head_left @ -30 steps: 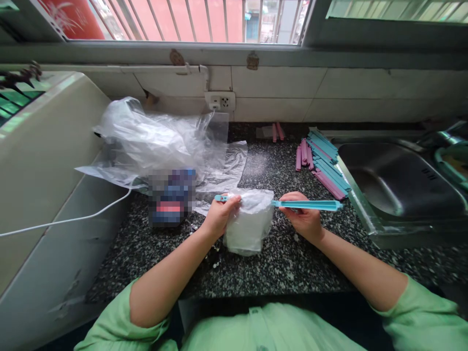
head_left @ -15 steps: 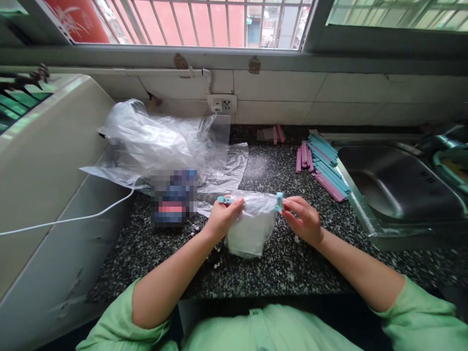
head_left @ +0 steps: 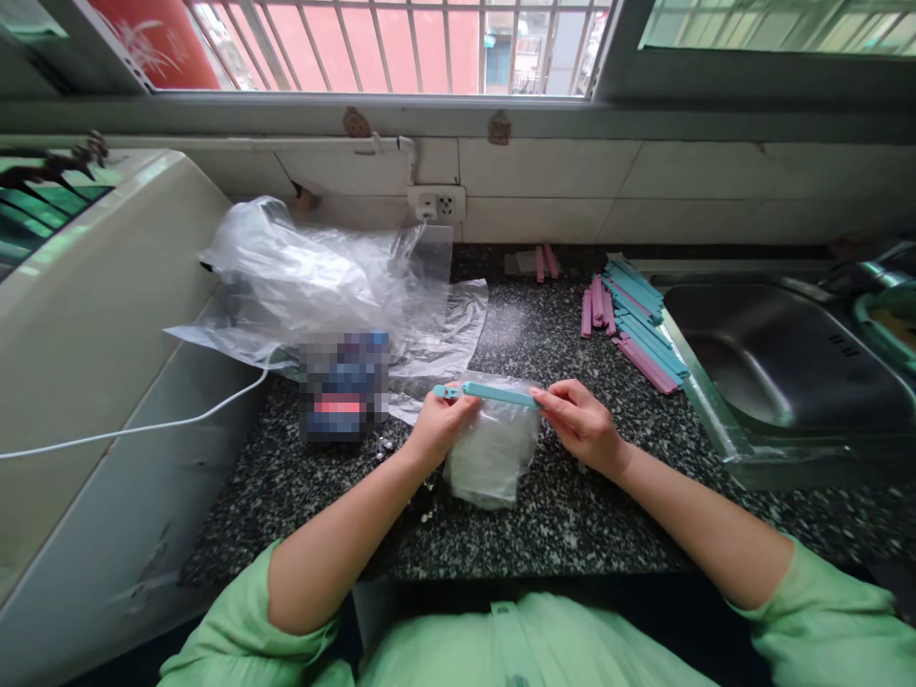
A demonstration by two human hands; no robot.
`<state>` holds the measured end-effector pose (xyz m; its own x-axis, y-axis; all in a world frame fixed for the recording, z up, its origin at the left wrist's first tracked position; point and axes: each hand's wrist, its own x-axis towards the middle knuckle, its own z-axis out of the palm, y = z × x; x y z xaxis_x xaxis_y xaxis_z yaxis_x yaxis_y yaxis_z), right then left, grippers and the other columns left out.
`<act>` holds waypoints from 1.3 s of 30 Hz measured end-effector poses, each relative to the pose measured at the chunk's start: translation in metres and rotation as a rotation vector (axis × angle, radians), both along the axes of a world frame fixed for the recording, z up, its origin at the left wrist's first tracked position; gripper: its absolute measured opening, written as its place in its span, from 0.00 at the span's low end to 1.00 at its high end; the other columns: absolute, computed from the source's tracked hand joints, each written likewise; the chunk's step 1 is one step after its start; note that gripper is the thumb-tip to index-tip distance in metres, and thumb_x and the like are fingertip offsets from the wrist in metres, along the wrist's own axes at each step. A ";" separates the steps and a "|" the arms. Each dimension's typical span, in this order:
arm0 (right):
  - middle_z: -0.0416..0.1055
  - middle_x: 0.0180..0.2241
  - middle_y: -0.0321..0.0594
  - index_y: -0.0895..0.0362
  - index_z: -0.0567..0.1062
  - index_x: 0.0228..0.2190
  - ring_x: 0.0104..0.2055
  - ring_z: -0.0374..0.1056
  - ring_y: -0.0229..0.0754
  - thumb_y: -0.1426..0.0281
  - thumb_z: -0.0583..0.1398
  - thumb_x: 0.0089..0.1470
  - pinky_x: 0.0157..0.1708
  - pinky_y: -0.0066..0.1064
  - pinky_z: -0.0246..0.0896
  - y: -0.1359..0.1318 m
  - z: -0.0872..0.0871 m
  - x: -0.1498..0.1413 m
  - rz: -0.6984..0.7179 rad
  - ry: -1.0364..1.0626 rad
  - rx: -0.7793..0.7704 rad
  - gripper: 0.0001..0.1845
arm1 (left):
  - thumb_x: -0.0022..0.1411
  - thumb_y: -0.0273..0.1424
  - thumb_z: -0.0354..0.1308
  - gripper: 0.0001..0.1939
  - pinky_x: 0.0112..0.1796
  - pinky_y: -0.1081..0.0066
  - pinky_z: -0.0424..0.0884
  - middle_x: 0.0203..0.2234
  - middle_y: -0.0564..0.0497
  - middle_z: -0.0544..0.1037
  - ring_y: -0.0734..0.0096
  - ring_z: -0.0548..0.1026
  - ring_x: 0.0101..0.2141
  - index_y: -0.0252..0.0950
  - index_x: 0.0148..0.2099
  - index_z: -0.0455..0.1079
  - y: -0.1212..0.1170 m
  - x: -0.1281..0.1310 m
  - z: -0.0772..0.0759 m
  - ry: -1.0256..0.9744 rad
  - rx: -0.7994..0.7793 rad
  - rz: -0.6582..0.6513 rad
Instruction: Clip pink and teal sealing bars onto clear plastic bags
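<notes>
A light-blue bag sealing clip (head_left: 501,394) lies straight across the top of a small clear plastic bag (head_left: 492,460) with pale contents that I cannot make out. My left hand (head_left: 442,425) is closed around the clip's left end, thumb on top, beside the bag's upper left corner. At the other side, my right hand (head_left: 585,425) pinches the clip's right tip between thumb and fingers. The bag hangs below the clip, just over the speckled counter.
Pink and blue clips (head_left: 636,329) lie piled beside the steel sink (head_left: 759,363); two pink ones (head_left: 546,262) are near the wall. Large clear plastic bags (head_left: 307,277) and a blurred-out object (head_left: 343,391) occupy the left. A white cable (head_left: 193,420) crosses there. Small shiny bits (head_left: 386,445) dot the counter (head_left: 301,515).
The clip's long bar has swung over and now spans the bag's top, where before it stood out at the right end. My right hand has moved slightly left with it.
</notes>
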<state>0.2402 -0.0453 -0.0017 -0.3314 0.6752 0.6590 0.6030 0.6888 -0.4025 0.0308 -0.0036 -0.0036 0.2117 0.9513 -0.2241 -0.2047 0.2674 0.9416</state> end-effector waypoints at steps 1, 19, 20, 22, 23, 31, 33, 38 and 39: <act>0.62 0.33 0.40 0.47 0.61 0.55 0.33 0.63 0.36 0.79 0.55 0.53 0.30 0.27 0.66 0.000 0.000 0.000 0.000 0.000 -0.003 0.29 | 0.40 0.40 0.64 0.16 0.22 0.78 0.56 0.15 0.59 0.62 0.82 0.59 0.18 0.33 0.23 0.64 0.000 0.000 0.000 -0.001 -0.006 0.000; 0.60 0.33 0.40 0.48 0.65 0.53 0.33 0.61 0.37 0.78 0.54 0.54 0.32 0.30 0.66 0.003 -0.003 0.001 -0.065 -0.050 -0.048 0.25 | 0.35 0.36 0.67 0.18 0.31 0.73 0.64 0.23 0.52 0.74 0.73 0.69 0.26 0.31 0.29 0.70 0.001 0.000 0.014 -0.101 -0.089 -0.077; 0.60 0.32 0.40 0.48 0.65 0.52 0.33 0.61 0.37 0.78 0.54 0.54 0.32 0.30 0.66 0.003 -0.004 0.001 -0.070 -0.054 -0.048 0.25 | 0.35 0.37 0.67 0.19 0.31 0.73 0.63 0.23 0.52 0.74 0.73 0.68 0.26 0.31 0.29 0.70 0.001 -0.001 0.014 -0.086 -0.076 -0.079; 0.60 0.32 0.40 0.49 0.66 0.52 0.33 0.61 0.37 0.77 0.54 0.54 0.31 0.29 0.66 0.003 -0.005 0.001 -0.077 -0.061 -0.048 0.24 | 0.36 0.40 0.67 0.19 0.29 0.74 0.62 0.22 0.52 0.73 0.74 0.67 0.25 0.31 0.28 0.70 0.002 -0.003 0.015 -0.055 -0.048 -0.083; 0.60 0.32 0.40 0.49 0.66 0.52 0.32 0.61 0.37 0.77 0.54 0.54 0.31 0.29 0.66 0.003 -0.006 0.001 -0.080 -0.064 -0.050 0.23 | 0.37 0.41 0.66 0.19 0.29 0.75 0.62 0.21 0.53 0.73 0.75 0.67 0.24 0.31 0.28 0.70 0.003 -0.003 0.015 -0.042 -0.031 -0.076; 0.64 0.36 0.42 0.52 0.65 0.51 0.33 0.64 0.38 0.70 0.56 0.54 0.30 0.29 0.66 -0.001 -0.002 0.001 -0.066 0.036 -0.138 0.21 | 0.40 0.45 0.64 0.19 0.27 0.77 0.59 0.18 0.57 0.68 0.79 0.62 0.22 0.33 0.24 0.67 0.005 -0.006 0.015 -0.025 0.036 0.009; 0.66 0.37 0.43 0.55 0.65 0.50 0.30 0.64 0.37 0.66 0.57 0.53 0.26 0.28 0.64 -0.001 0.001 0.001 -0.102 0.101 -0.248 0.22 | 0.40 0.44 0.64 0.19 0.27 0.77 0.58 0.18 0.57 0.67 0.79 0.62 0.23 0.33 0.23 0.66 0.004 -0.005 0.017 -0.020 0.070 -0.023; 0.67 0.22 0.37 0.58 0.72 0.26 0.23 0.61 0.35 0.61 0.56 0.53 0.22 0.26 0.57 0.001 0.004 0.001 -0.110 0.077 -0.500 0.13 | 0.40 0.44 0.64 0.19 0.28 0.76 0.58 0.17 0.57 0.65 0.78 0.60 0.23 0.33 0.22 0.66 0.002 -0.005 0.021 0.035 0.134 -0.096; 0.66 0.20 0.36 0.58 0.71 0.23 0.22 0.61 0.35 0.62 0.56 0.53 0.22 0.26 0.56 0.001 0.004 0.000 -0.104 0.077 -0.508 0.14 | 0.41 0.44 0.64 0.19 0.28 0.76 0.58 0.17 0.57 0.65 0.77 0.60 0.23 0.33 0.22 0.66 0.002 -0.005 0.021 0.041 0.139 -0.101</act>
<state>0.2404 -0.0441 0.0023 -0.2089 0.9429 0.2594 0.6136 0.3329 -0.7160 0.0262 -0.0018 0.0174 0.3007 0.9482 -0.1027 -0.1439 0.1515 0.9779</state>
